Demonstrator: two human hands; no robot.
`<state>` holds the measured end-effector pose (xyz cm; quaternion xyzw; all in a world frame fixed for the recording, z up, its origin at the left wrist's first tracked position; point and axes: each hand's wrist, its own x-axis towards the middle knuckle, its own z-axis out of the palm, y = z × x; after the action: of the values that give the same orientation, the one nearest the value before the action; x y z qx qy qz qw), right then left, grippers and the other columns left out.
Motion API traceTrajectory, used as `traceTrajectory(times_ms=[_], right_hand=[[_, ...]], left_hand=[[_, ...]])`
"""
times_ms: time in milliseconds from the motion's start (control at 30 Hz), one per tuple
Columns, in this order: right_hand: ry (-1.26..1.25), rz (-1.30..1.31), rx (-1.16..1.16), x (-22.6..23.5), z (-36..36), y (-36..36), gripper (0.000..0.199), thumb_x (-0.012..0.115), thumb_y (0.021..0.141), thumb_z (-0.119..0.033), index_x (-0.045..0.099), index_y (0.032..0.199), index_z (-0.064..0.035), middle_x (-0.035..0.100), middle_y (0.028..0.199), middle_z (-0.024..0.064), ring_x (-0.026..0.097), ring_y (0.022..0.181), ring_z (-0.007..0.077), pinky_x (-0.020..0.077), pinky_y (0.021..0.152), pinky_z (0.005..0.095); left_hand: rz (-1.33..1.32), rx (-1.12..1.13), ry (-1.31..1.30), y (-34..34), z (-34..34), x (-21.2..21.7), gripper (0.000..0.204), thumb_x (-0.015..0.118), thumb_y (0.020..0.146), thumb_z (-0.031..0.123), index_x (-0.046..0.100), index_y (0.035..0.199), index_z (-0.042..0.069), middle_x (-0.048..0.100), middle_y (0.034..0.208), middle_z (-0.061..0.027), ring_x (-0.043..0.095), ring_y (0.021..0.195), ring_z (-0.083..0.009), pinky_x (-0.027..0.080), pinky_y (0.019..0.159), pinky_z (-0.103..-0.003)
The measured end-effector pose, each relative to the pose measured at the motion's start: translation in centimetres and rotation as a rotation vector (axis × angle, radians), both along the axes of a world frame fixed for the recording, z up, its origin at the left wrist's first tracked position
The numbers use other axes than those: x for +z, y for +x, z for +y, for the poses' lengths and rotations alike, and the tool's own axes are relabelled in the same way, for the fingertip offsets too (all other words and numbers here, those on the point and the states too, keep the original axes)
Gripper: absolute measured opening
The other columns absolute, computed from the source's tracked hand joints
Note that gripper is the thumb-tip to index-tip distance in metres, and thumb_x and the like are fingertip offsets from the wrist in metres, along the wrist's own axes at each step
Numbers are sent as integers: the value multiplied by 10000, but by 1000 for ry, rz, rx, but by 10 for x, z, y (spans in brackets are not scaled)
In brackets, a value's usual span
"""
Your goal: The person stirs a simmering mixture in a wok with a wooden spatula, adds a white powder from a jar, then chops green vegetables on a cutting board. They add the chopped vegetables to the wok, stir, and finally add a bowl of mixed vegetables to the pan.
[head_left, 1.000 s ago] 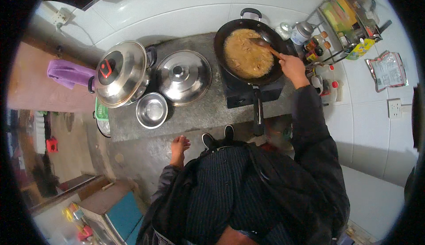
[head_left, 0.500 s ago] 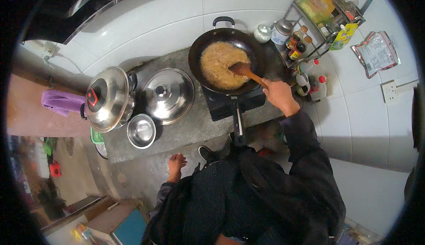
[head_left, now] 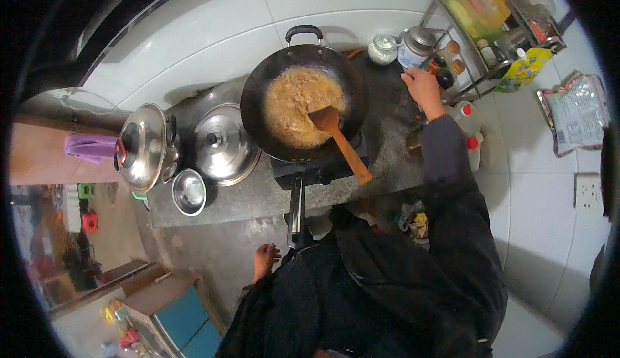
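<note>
Head view: right hand (head_left: 423, 86) empty, fingers loose, near steel canister (head_left: 414, 46); wooden spatula (head_left: 337, 139) rests in wok (head_left: 303, 109); left hand (head_left: 265, 258) hangs open.

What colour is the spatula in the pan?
The spatula is orange-brown wood, resting in the black pan; the head view shows it best.

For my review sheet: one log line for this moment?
right hand: reaching at condiment jars | left hand: hanging free | wooden spatula: resting in wok, unheld
</note>
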<state>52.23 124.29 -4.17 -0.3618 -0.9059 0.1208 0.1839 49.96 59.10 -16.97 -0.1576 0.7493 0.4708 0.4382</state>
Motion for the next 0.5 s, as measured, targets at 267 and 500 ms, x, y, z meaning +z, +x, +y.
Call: traceTrajectory(times_ms=[267,500], right_hand=[[53,-96,-91,-51,56,-80,484,672,774,-282,526,1178,-59,553,1150,141,542,1036,347,463,848,436],[68,-131,-96,-88,92,-118,636,722,732,-243,432,1274,-76,442,1286,118,469,1150,339,432,914,417]], left_hand=[[234,-291,-264,34,-25,22,355,549,880,283,600,943,-62,674,802,-159,660,696,-212,514,618,-327],[303,-336,-439,29,-17,43,368,568,862,325,638,856,-36,686,769,-127,666,710,-207,507,657,-335]])
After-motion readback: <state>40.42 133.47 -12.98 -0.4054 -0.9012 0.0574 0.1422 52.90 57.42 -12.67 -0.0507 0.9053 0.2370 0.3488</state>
